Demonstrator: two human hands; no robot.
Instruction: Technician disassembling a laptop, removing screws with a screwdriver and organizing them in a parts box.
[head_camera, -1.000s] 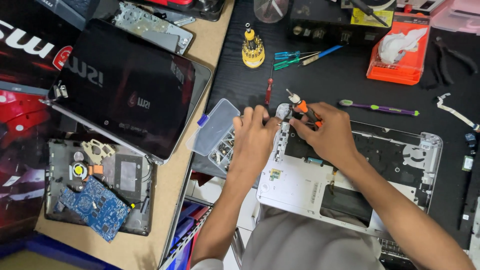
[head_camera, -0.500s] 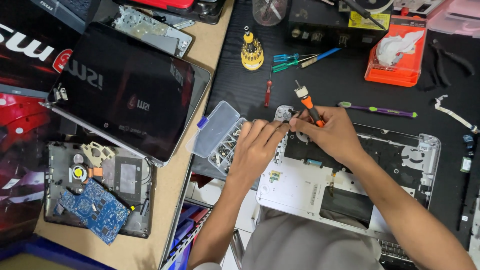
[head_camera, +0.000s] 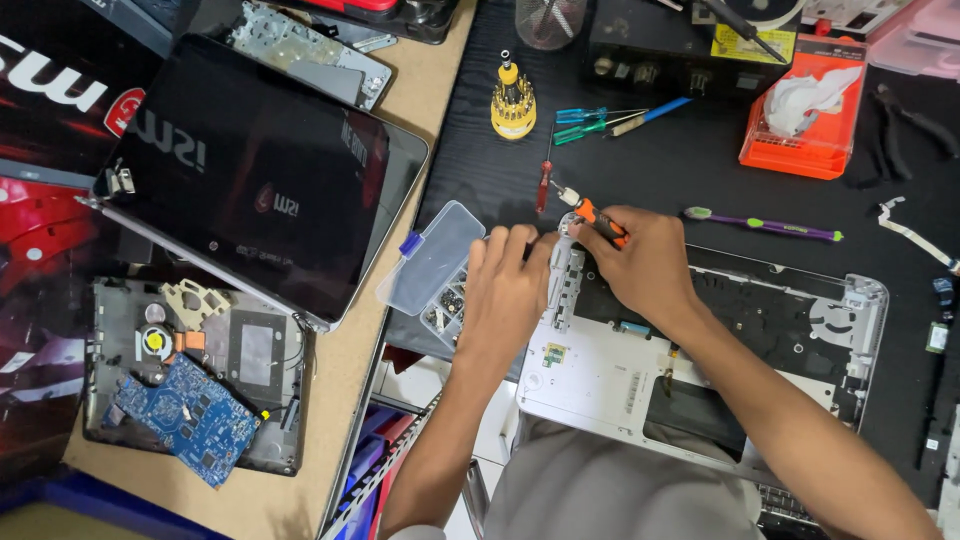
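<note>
Both hands meet at the upper left corner of the opened laptop base (head_camera: 640, 385), which lies on the black table (head_camera: 480, 150). The right hand (head_camera: 645, 265) grips an orange-handled screwdriver (head_camera: 590, 212), its shaft slanting up and to the left. The left hand (head_camera: 505, 295) rests with fingers curled on the silver hinge bracket (head_camera: 562, 285), holding no tool. Just left of it sits a clear screw box (head_camera: 432, 265) with its lid open. A closed dark laptop (head_camera: 260, 180) lies farther left.
</note>
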